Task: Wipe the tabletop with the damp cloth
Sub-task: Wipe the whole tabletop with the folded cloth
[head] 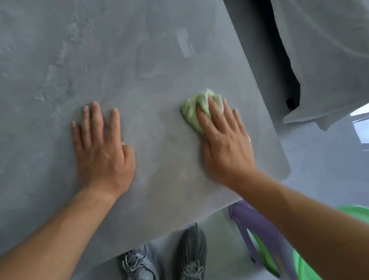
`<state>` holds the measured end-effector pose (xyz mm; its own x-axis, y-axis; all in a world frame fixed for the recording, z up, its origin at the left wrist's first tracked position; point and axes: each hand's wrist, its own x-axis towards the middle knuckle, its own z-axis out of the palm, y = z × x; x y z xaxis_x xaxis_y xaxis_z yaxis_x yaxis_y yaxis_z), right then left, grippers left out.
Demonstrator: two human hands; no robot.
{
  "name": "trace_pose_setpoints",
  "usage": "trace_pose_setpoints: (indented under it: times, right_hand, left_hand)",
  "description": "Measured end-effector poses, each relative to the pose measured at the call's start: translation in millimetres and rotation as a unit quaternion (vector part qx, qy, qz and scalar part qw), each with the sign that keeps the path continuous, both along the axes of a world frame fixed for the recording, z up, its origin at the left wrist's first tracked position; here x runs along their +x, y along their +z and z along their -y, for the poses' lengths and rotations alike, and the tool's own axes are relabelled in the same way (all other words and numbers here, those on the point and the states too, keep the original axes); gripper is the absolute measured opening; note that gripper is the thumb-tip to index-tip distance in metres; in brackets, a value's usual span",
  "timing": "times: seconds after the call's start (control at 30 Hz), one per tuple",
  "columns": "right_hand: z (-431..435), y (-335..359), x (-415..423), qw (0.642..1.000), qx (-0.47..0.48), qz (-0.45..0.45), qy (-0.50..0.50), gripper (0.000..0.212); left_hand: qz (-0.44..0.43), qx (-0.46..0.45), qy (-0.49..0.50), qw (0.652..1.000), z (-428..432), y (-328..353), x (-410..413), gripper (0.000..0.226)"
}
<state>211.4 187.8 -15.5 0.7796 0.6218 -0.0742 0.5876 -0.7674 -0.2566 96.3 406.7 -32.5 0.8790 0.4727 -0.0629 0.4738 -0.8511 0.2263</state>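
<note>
A grey tabletop [66, 49] fills most of the view, with streaky wet marks across its left and middle. A crumpled light-green cloth [193, 106] lies near the table's right edge. My right hand [225, 142] presses flat on the cloth with straight fingers, covering its near part. Flat on the bare tabletop to the left rests my left hand [102, 151], fingers straight and together, about a hand's width from the cloth.
The table's rounded near-right corner [286, 169] lies just right of my right hand. A grey fabric-covered object [331, 29] stands beyond a dark gap on the right. A purple stool [257, 230] and green basin [310, 270] sit on the floor beside my shoes [165, 263].
</note>
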Motion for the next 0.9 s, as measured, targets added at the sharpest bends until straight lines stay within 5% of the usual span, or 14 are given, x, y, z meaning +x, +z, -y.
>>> trace_pose_setpoints:
  times: [0.1, 0.37, 0.67, 0.9]
  right_hand:
    - [16.6, -1.7, 4.9, 0.998, -0.026, 0.004, 0.051, 0.063]
    - [-2.6, 2.4, 45.8, 0.999, -0.035, 0.029, -0.016, 0.054]
    - [9.1, 4.8, 71.9, 0.981, -0.052, -0.002, -0.189, 0.057]
    - [71.5, 10.3, 8.3, 0.997, -0.051, 0.0, -0.053, 0.056]
  left_hand:
    - [0.008, 0.007, 0.0, 1.0, 1.0, 0.0, 0.5, 0.072]
    - [0.002, 0.01, 0.007, 1.0, 3.3, 0.6, 1.7, 0.073]
    - [0.007, 0.014, 0.003, 1.0, 1.7, -1.8, -0.2, 0.072]
    - [0.01, 0.006, 0.007, 1.0, 1.1, -2.6, -0.6, 0.072]
